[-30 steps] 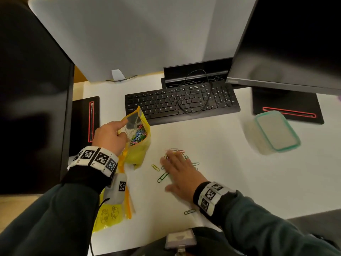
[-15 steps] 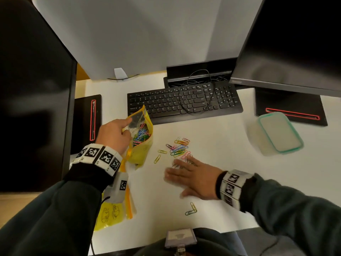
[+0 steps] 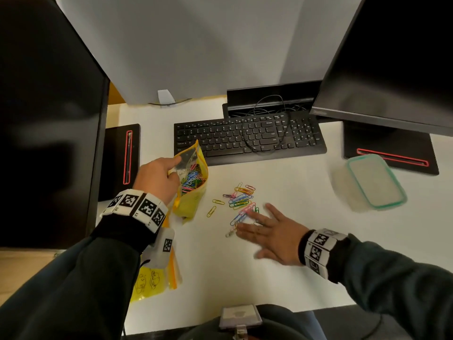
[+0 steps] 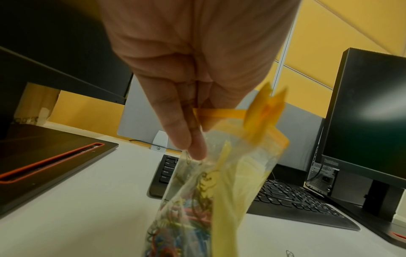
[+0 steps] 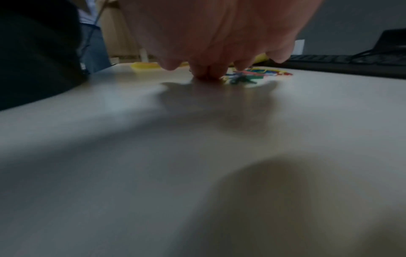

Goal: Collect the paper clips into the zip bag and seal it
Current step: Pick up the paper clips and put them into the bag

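A yellow zip bag (image 3: 193, 192) stands upright with its mouth open and several coloured paper clips inside. My left hand (image 3: 166, 173) pinches its top rim; the left wrist view shows my fingers (image 4: 186, 132) on the bag (image 4: 222, 191) just below the orange zip strip. To the right, a pile of loose paper clips (image 3: 241, 197) lies on the white desk, with two yellow clips (image 3: 215, 206) apart from it. My right hand (image 3: 264, 224) lies flat with spread fingers, its fingertips touching the near clips. In the right wrist view, its fingertips (image 5: 206, 73) press the desk beside the clips (image 5: 259, 73).
A black keyboard (image 3: 245, 136) with a cable across it lies behind the clips. A lidded plastic box (image 3: 375, 180) with a teal rim sits at the right. Monitors flank both sides. Another yellow bag (image 3: 149, 283) lies under my left forearm.
My right hand slid off the clips toward the right and near side, uncovering the pile. The left hand still holds the bag in the same spot.
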The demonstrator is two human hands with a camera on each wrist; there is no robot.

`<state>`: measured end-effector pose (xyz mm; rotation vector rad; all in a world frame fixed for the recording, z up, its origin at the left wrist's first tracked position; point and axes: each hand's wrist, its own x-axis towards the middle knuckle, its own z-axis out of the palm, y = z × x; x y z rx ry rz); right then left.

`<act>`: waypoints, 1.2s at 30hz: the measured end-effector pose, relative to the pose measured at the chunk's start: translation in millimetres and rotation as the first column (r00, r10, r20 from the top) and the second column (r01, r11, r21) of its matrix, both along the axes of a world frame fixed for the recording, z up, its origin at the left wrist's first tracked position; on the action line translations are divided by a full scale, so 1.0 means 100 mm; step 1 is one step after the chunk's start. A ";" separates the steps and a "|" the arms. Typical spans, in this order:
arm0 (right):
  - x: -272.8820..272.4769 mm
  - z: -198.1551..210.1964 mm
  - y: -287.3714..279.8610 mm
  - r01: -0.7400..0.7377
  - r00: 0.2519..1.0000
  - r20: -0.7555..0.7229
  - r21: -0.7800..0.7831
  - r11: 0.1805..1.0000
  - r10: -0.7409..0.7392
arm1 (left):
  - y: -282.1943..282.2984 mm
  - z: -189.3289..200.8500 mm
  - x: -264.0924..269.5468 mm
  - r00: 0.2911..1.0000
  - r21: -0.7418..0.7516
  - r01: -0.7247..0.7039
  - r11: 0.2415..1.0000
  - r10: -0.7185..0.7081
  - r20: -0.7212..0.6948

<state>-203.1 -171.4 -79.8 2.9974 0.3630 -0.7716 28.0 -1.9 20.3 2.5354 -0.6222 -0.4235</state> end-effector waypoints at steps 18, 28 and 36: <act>1.04 0.23 0.04 0.388 0.917 -0.017 0.280 0.878 -0.399 | -0.06 0.06 -0.02 1.000 0.040 0.011 0.999 -0.010 -0.010; 1.14 0.18 0.16 0.433 0.894 0.010 0.244 0.868 -0.449 | -0.05 0.08 -0.03 0.999 0.067 0.037 0.997 -0.035 -0.025; 1.05 0.69 0.12 0.607 0.512 0.026 0.697 0.383 -0.859 | -0.01 0.08 -0.03 0.998 0.069 0.051 0.996 -0.048 -0.049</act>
